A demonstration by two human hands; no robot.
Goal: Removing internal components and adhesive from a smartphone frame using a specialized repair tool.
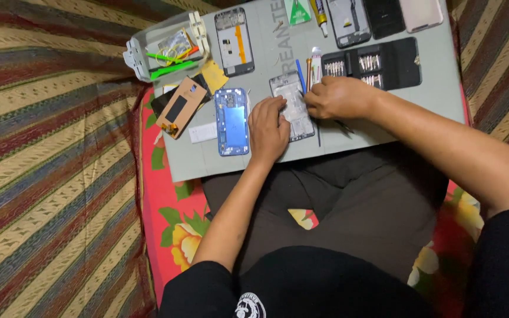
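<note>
An opened phone frame [291, 96] lies on a grey work mat [443, 88] resting on my lap. My left hand [268, 129] presses flat on the frame's left edge and holds it down. My right hand [338, 97] is closed at the frame's right edge, gripping a thin dark tool whose tip shows below the hand. A blue phone back [232, 121] lies just left of my left hand.
A black case of screwdriver bits [372, 65] sits behind my right hand. More phone frames [234, 41], a glue tube [320, 13], a brown screen part [179, 107] and a clear parts box [166, 46] lie along the mat's far side. Striped cloth surrounds it.
</note>
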